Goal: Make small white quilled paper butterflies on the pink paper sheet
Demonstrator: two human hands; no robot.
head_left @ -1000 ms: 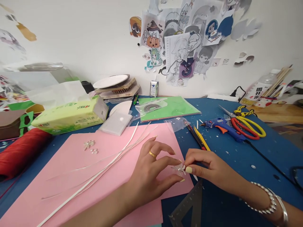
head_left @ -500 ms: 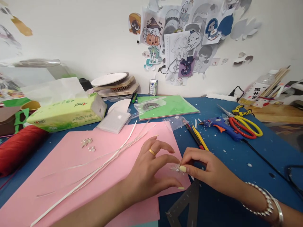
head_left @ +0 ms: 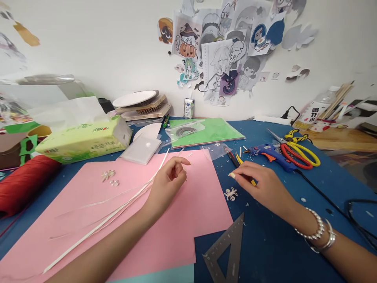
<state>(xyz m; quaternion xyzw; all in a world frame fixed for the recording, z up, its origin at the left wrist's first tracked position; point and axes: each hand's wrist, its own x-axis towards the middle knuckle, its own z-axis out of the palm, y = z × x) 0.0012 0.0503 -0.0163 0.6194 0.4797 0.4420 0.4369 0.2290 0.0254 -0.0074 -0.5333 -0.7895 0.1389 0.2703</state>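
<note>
A small white curled-strip ornament (head_left: 231, 193) lies on the blue tabletop, just right of the pink sheet (head_left: 206, 208). My right hand (head_left: 263, 188) hovers above and right of it, apart from it. Its thumb and forefinger are pressed together; whether anything tiny is between them cannot be seen. My left hand (head_left: 166, 184) is over the pink sheet with fingers loosely bent, forefinger and thumb apart and nothing visible in them. Thin white paper strips (head_left: 114, 214) run beneath this hand. Farther left lie another white ornament (head_left: 108, 175) and a small pearly cluster (head_left: 114, 183).
A metal set square (head_left: 225, 251) lies at the front. To the right are a blue glue gun (head_left: 269, 152) with a black cord, red-and-yellow scissors (head_left: 297, 153) and pencils. Green sheets (head_left: 218, 133), a tissue pack (head_left: 88, 139) and a red thread spool (head_left: 26, 182) sit around.
The ornament that was between my hands now rests on the tabletop. My left hand has drawn back up and left, its fingers bending; my right hand has lifted away from the ornament.
</note>
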